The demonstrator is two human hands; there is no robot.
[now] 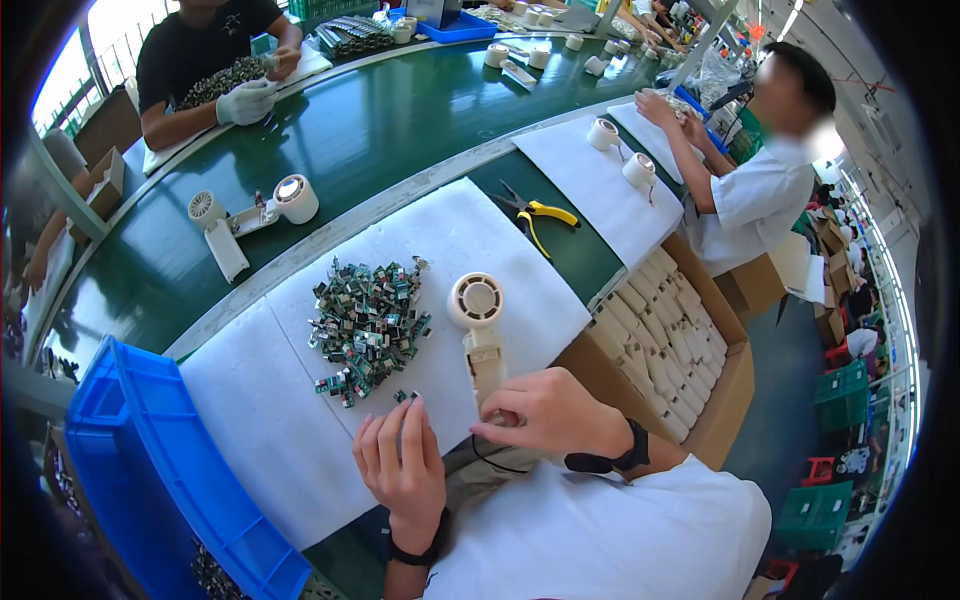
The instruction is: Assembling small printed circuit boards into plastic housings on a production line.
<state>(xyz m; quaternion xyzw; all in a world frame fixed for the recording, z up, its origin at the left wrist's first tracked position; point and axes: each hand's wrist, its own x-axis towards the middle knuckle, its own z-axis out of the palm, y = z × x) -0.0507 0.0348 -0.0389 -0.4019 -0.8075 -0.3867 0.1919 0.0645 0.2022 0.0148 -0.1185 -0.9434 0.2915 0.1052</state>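
Observation:
A small white handheld fan (478,300) lies on the white foam sheet, its round head away from me and its handle (486,365) uncovered. My right hand (550,412) closes its thumb and fingers on the handle's near end. Stretched toward a loose little circuit board (402,396), the fingers of my left hand (402,465) are at or just short of it; I cannot tell whether they touch. Beyond that board spreads a heap of similar small green boards (368,325). A thin dark cord (490,458) curves below my right hand.
To the left stands a blue plastic bin (190,450); on the right a carton (735,385) is filled with white handle parts. Yellow-handled pliers (548,211) lie past the foam. Opened fan parts (226,250) sit on the green conveyor (370,130). Two people work nearby.

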